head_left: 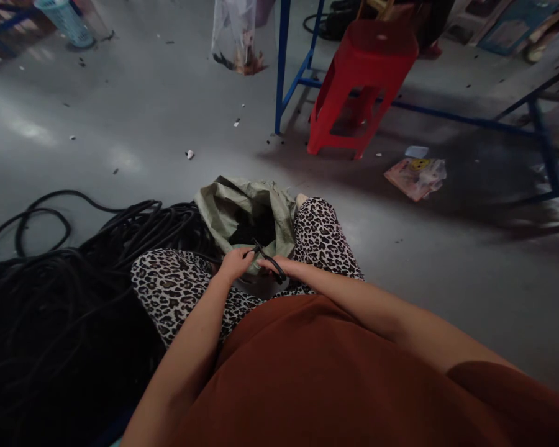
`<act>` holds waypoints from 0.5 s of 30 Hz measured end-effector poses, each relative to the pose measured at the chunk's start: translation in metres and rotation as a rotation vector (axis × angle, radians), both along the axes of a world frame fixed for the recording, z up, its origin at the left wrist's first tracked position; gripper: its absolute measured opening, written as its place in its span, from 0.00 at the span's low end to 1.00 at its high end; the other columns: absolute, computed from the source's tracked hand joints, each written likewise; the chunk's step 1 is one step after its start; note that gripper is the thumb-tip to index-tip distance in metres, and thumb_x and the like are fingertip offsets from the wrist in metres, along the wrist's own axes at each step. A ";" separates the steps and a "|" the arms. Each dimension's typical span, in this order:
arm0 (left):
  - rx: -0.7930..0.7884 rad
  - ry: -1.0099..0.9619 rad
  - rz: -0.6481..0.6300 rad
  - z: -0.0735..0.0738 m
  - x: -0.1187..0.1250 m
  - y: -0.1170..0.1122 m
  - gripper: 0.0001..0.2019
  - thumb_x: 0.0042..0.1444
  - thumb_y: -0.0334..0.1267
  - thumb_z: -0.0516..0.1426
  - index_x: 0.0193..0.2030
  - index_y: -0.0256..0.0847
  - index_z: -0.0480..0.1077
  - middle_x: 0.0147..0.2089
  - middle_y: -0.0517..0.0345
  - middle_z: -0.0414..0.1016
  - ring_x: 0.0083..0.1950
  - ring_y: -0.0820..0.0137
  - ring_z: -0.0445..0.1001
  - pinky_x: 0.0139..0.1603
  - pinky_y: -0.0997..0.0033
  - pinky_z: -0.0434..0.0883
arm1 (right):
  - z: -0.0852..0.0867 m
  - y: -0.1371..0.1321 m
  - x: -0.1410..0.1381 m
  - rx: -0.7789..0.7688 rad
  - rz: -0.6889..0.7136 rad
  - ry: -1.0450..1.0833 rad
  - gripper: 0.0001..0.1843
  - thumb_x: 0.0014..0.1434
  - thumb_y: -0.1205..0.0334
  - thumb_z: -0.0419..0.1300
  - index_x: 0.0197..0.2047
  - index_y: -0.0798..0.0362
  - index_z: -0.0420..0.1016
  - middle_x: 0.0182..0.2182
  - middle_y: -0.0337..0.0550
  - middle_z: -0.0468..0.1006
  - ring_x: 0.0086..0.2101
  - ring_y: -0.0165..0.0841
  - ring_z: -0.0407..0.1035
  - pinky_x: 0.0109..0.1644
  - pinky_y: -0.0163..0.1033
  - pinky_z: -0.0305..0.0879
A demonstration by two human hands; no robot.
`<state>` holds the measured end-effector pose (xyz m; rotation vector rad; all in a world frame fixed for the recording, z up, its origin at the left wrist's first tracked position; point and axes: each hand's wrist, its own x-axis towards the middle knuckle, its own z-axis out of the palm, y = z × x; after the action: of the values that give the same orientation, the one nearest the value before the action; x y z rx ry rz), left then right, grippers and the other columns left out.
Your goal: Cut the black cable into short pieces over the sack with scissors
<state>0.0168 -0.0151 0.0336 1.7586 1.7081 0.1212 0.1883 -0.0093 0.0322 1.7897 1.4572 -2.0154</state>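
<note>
My left hand point(235, 263) is closed on the end of a black rubber cord point(248, 252) above the near rim of a sack. In my right hand point(271, 265) is a pair of scissors point(279, 272) with dark handles, its blades pointing toward the cord end. Whether the blades touch the cord I cannot tell. The greenish woven sack point(213, 214) stands upright between my knees, its mouth wide, with dark bits point(254, 228) inside. To my left lies a large tangled heap of black cord point(135, 233), partly in deep shadow.
A red plastic stool point(377, 46) stands ahead to the right beside a blue metal table frame point(282, 74). A printed plastic bag point(417, 178) lies on the floor. Farther off are a clear bag point(235, 37) and a light-blue basket point(68, 23). Small scraps point(189, 154) dot the grey floor.
</note>
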 end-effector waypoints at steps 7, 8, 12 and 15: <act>-0.002 0.027 -0.007 0.005 0.002 0.001 0.18 0.59 0.42 0.46 0.37 0.40 0.77 0.34 0.54 0.79 0.37 0.68 0.73 0.37 0.73 0.65 | 0.014 0.000 -0.003 -0.021 -0.017 -0.037 0.23 0.58 0.45 0.56 0.23 0.57 0.68 0.15 0.42 0.68 0.15 0.30 0.64 0.16 0.31 0.59; 0.002 0.029 -0.006 0.005 0.003 0.001 0.18 0.60 0.42 0.46 0.37 0.39 0.77 0.34 0.54 0.79 0.37 0.68 0.73 0.37 0.73 0.65 | 0.015 0.000 -0.003 -0.026 -0.026 -0.039 0.23 0.58 0.46 0.56 0.23 0.57 0.68 0.14 0.42 0.67 0.15 0.30 0.63 0.16 0.31 0.58; 0.021 0.023 0.018 0.000 0.003 -0.001 0.19 0.60 0.43 0.46 0.41 0.40 0.76 0.39 0.53 0.79 0.40 0.67 0.74 0.40 0.72 0.66 | 0.016 0.000 -0.002 -0.020 -0.030 -0.028 0.19 0.59 0.51 0.56 0.24 0.58 0.67 0.13 0.40 0.66 0.13 0.30 0.62 0.15 0.31 0.58; 0.029 0.022 0.030 -0.003 0.003 -0.002 0.18 0.60 0.43 0.46 0.44 0.41 0.75 0.43 0.52 0.78 0.44 0.66 0.74 0.42 0.72 0.66 | 0.015 0.000 -0.002 -0.024 -0.034 -0.021 0.19 0.59 0.53 0.55 0.24 0.58 0.67 0.13 0.41 0.66 0.13 0.30 0.63 0.15 0.31 0.58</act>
<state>0.0198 -0.0170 0.0301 1.7613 1.7571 0.1414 0.1864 -0.0091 0.0470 1.8325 1.4000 -2.0140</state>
